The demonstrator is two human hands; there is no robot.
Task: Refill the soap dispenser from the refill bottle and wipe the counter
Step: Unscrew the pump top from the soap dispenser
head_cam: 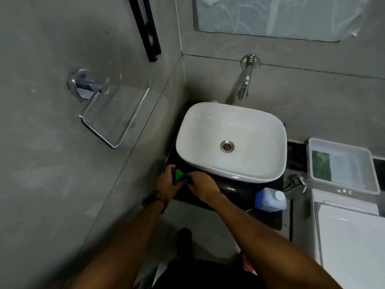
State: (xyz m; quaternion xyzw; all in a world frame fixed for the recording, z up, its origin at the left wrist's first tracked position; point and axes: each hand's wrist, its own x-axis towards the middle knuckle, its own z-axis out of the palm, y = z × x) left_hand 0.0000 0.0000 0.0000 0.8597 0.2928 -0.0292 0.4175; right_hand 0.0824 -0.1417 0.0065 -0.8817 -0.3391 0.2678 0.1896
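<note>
Both hands meet at the near-left corner of the dark counter (268,222), just in front of the white basin (230,140). The left hand (166,184) curls round the soap dispenser (180,176) from the left — its fingers wrapped about the body — while the right hand (201,185) closes over the green-and-blue top (whether it is pinching the pump or only covering it, I cannot tell). The dispenser stands against the basin's near rim. The blue refill bottle (269,200), white cap on, sits on the counter's near-right part, well apart from the hands. A wall tap (245,80) hangs over the basin's far side — a white tray (341,165) lies far right.
</note>
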